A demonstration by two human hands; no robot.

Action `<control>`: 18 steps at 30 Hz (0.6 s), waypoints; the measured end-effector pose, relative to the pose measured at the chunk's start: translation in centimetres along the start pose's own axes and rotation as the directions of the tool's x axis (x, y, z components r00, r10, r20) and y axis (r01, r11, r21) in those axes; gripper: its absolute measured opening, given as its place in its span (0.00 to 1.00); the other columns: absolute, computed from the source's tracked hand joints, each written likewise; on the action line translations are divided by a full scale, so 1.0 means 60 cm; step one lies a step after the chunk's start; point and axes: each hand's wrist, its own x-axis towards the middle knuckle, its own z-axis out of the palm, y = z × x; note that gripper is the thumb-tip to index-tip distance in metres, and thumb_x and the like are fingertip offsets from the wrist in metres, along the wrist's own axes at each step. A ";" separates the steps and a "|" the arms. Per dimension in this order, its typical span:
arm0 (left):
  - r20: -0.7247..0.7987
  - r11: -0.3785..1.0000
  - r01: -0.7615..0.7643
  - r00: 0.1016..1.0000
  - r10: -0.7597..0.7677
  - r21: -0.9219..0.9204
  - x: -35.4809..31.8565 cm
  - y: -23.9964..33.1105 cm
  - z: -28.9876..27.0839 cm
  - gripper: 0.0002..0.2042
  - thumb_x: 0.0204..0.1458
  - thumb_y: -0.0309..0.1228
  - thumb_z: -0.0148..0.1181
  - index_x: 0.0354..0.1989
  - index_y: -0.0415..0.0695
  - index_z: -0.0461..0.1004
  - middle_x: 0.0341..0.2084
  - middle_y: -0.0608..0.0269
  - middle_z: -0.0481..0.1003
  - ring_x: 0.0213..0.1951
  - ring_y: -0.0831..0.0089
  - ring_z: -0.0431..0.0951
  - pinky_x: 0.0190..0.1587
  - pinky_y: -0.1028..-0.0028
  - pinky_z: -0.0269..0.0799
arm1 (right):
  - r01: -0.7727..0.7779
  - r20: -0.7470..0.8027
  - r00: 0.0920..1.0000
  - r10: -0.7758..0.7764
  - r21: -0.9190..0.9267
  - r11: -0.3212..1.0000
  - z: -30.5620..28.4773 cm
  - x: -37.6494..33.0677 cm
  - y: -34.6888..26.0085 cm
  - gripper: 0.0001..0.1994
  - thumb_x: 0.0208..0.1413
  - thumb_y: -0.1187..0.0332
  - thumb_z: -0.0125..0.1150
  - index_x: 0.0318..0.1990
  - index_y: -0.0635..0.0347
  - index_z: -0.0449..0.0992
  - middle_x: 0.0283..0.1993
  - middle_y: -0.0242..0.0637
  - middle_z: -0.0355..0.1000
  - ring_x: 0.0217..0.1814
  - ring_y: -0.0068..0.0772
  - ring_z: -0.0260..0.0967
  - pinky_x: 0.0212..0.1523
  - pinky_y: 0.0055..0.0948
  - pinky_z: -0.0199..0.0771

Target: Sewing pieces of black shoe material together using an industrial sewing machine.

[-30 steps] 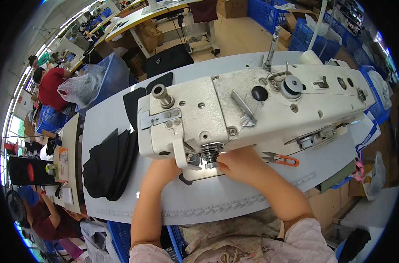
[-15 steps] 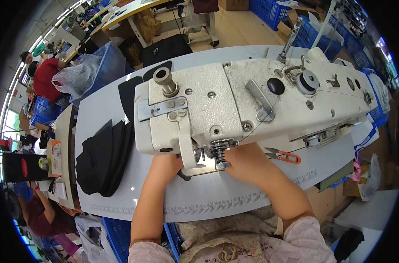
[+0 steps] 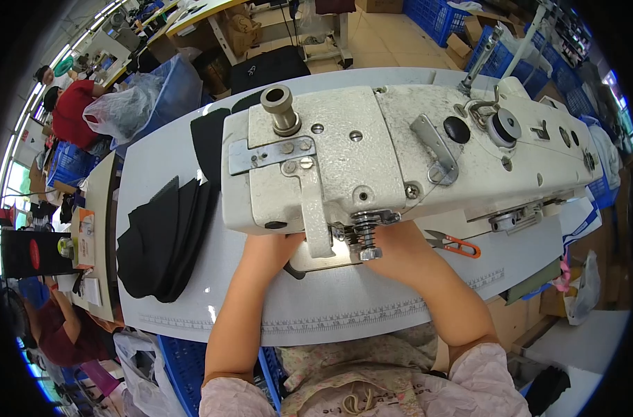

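A white sewing machine [image 3: 344,153] stretches across the table before me. Both forearms reach in under its head. My left hand [image 3: 269,251] is left of the needle area, its fingers hidden behind the machine. On the other side, my right hand [image 3: 398,251] lies close to the tension spring [image 3: 366,236], with its fingers covered too. What either hand touches is hidden. A small dark edge [image 3: 295,272] shows beside the metal plate [image 3: 323,261] between them. Stacked black fabric pieces [image 3: 160,243] lie to the left, and orange-handled thread snips [image 3: 461,246] rest right of my right hand.
More black fabric [image 3: 209,146] lies behind the machine head. A printed ruler [image 3: 351,322] runs along the front edge of the white table [image 3: 240,333]. Blue crates and a plastic-lined blue bin [image 3: 181,97] stand around it. People [image 3: 75,115] are at the far left.
The view has shifted slightly, so the machine sits further right and a bit higher in the picture. More of my left hand shows below the machine head. Fabric stack and snips stay in place.
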 end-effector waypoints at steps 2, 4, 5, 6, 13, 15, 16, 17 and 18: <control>-0.020 0.998 -0.041 0.999 0.042 0.043 -0.004 -0.003 0.003 0.18 0.38 0.24 0.61 0.42 0.40 0.71 0.42 0.52 0.71 0.45 0.55 0.71 0.45 0.64 0.67 | 0.008 -0.019 1.000 -0.008 -0.006 1.000 -0.002 -0.002 -0.002 0.04 0.37 0.70 0.60 0.21 0.58 0.72 0.21 0.38 0.69 0.29 0.42 0.69 0.30 0.40 0.67; -0.041 0.993 -0.078 0.996 0.082 0.089 -0.006 0.001 0.000 0.18 0.38 0.24 0.61 0.42 0.40 0.71 0.41 0.52 0.71 0.44 0.55 0.71 0.45 0.64 0.67 | 0.020 -0.037 0.999 -0.020 -0.009 1.000 0.000 -0.002 -0.004 0.04 0.37 0.70 0.60 0.21 0.58 0.72 0.21 0.38 0.69 0.29 0.42 0.69 0.31 0.40 0.67; -0.026 0.996 -0.045 0.999 0.047 0.074 -0.007 0.012 -0.005 0.17 0.39 0.24 0.61 0.42 0.40 0.71 0.41 0.52 0.71 0.44 0.55 0.71 0.44 0.64 0.67 | 0.024 -0.057 0.998 -0.024 -0.003 1.000 0.003 -0.004 -0.003 0.04 0.37 0.70 0.60 0.21 0.58 0.72 0.21 0.38 0.69 0.29 0.42 0.69 0.31 0.40 0.67; -0.010 0.998 -0.011 1.000 0.012 0.059 -0.007 0.018 -0.006 0.17 0.39 0.24 0.60 0.42 0.40 0.71 0.41 0.51 0.72 0.44 0.55 0.71 0.44 0.64 0.67 | 0.027 -0.076 0.997 -0.027 0.004 1.000 0.004 -0.005 -0.002 0.03 0.37 0.70 0.60 0.21 0.57 0.72 0.21 0.38 0.69 0.30 0.42 0.69 0.31 0.40 0.67; 0.046 0.968 -0.009 0.999 0.021 -0.250 -0.007 0.003 0.011 0.10 0.46 0.19 0.54 0.38 0.36 0.70 0.29 0.62 0.74 0.27 0.73 0.73 0.28 0.76 0.70 | 0.000 -0.060 0.998 0.003 0.038 0.999 0.021 -0.008 0.002 0.04 0.38 0.70 0.60 0.21 0.57 0.71 0.23 0.39 0.67 0.31 0.43 0.68 0.31 0.40 0.66; 0.038 0.973 -0.028 0.999 0.038 -0.231 -0.006 -0.009 0.022 0.09 0.48 0.19 0.52 0.38 0.36 0.70 0.28 0.62 0.73 0.27 0.74 0.73 0.27 0.78 0.70 | 0.029 -0.075 0.997 -0.024 0.062 0.998 0.026 -0.010 0.004 0.04 0.38 0.70 0.60 0.23 0.58 0.71 0.26 0.40 0.67 0.31 0.43 0.67 0.30 0.41 0.66; 0.024 0.977 -0.045 0.998 0.051 -0.208 -0.006 -0.016 0.026 0.08 0.49 0.19 0.51 0.38 0.36 0.69 0.27 0.62 0.73 0.27 0.75 0.72 0.27 0.79 0.70 | 0.022 -0.077 0.997 -0.018 0.059 0.998 0.025 -0.010 0.002 0.04 0.38 0.70 0.60 0.23 0.58 0.71 0.26 0.40 0.67 0.31 0.43 0.67 0.30 0.41 0.66; 0.027 0.976 -0.049 0.998 0.055 -0.210 -0.007 -0.021 0.029 0.08 0.49 0.19 0.51 0.38 0.36 0.69 0.27 0.62 0.73 0.27 0.75 0.72 0.27 0.79 0.70 | 0.037 -0.079 0.996 -0.033 0.043 0.998 0.021 -0.010 0.000 0.05 0.38 0.70 0.60 0.23 0.58 0.71 0.27 0.41 0.67 0.31 0.43 0.67 0.30 0.40 0.66; 0.035 0.984 -0.038 0.998 0.045 -0.176 -0.011 -0.026 0.031 0.06 0.51 0.21 0.48 0.37 0.36 0.69 0.27 0.63 0.72 0.27 0.76 0.72 0.27 0.80 0.71 | 0.051 -0.080 0.996 -0.049 0.026 0.998 0.017 -0.010 -0.002 0.05 0.38 0.70 0.60 0.24 0.58 0.71 0.27 0.41 0.67 0.31 0.43 0.67 0.30 0.40 0.66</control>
